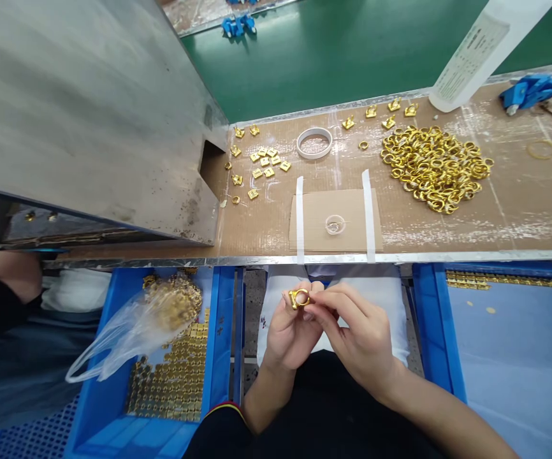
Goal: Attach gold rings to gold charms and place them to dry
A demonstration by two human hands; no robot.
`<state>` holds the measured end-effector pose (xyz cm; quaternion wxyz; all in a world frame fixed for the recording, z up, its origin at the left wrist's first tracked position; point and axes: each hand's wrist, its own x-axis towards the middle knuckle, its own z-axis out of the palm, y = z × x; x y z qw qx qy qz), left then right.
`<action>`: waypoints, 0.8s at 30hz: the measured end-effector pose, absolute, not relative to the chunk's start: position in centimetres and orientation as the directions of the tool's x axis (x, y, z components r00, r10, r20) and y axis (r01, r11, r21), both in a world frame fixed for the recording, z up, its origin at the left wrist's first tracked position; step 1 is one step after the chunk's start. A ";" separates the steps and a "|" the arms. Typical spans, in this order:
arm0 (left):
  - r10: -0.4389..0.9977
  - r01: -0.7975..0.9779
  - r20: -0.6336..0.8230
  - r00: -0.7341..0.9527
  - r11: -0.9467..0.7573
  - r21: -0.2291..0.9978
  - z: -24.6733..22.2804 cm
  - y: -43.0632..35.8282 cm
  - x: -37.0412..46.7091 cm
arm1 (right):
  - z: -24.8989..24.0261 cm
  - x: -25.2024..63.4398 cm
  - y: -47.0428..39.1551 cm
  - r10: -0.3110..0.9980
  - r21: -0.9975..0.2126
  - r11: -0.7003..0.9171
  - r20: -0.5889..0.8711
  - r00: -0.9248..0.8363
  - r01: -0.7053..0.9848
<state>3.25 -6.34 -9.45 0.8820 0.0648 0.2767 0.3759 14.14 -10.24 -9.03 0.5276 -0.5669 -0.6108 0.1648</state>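
Observation:
Just in front of the bench edge, my left hand (291, 328) grips a shiny gold ring (293, 299) with a flat, squarish head. My right hand (359, 322) is closed too, its thumb and forefinger pinching the ring's band from the right. Whether a second small part sits between those fingertips, I cannot make out. On the bench above my hands, a small clear dish (335, 225) rests on a cardboard piece (309, 220) held by white tape strips. To the right lies a large heap of gold rings (436, 166).
Small gold square pieces (266, 159) lie left of a white tape roll (314, 143). A plastic bottle (472, 64) stands at the back right. Blue bins flank my lap, the left bin (211, 382) holding gold parts and a plastic bag (146, 331). Another person's arm (11, 274) shows at left.

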 end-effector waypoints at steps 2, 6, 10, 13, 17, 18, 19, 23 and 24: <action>0.698 -0.625 -0.451 0.557 0.709 0.325 -9.4 -6.3 3.3 | -9.1 14.1 -10.2 0.865 -0.807 0.294 0.452 0.216 0.512; 0.697 -0.614 -0.477 0.535 0.709 0.348 -9.6 -6.2 3.4 | -9.3 14.1 -10.2 0.866 -0.823 0.294 0.444 0.228 0.486; 0.696 -0.593 -0.501 0.515 0.711 0.378 -10.0 -6.1 3.3 | -9.6 14.1 -10.1 0.867 -0.831 0.307 0.445 0.225 0.463; 0.707 -0.573 -0.497 0.503 0.703 0.421 -10.3 -6.2 3.2 | -9.8 14.2 -10.0 0.870 -0.856 0.312 0.432 0.239 0.412; 0.729 -0.578 -0.445 0.520 0.684 0.446 -10.6 -6.4 3.0 | -9.7 14.4 -10.2 0.891 -0.903 0.301 0.380 0.246 0.306; 0.729 -0.578 -0.437 0.527 0.684 0.444 -10.7 -6.4 2.9 | -9.6 14.5 -10.3 0.898 -0.910 0.299 0.370 0.238 0.287; 0.729 -0.579 -0.431 0.533 0.685 0.443 -10.7 -6.5 2.8 | -9.5 14.5 -10.3 0.904 -0.915 0.298 0.362 0.229 0.272; 0.737 -0.590 -0.395 0.548 0.676 0.442 -10.8 -6.6 2.6 | -8.8 15.0 -10.1 0.929 -0.937 0.275 0.317 0.193 0.216; 0.738 -0.590 -0.381 0.557 0.674 0.444 -10.8 -6.6 2.6 | -8.7 15.2 -10.0 0.935 -0.943 0.267 0.303 0.183 0.198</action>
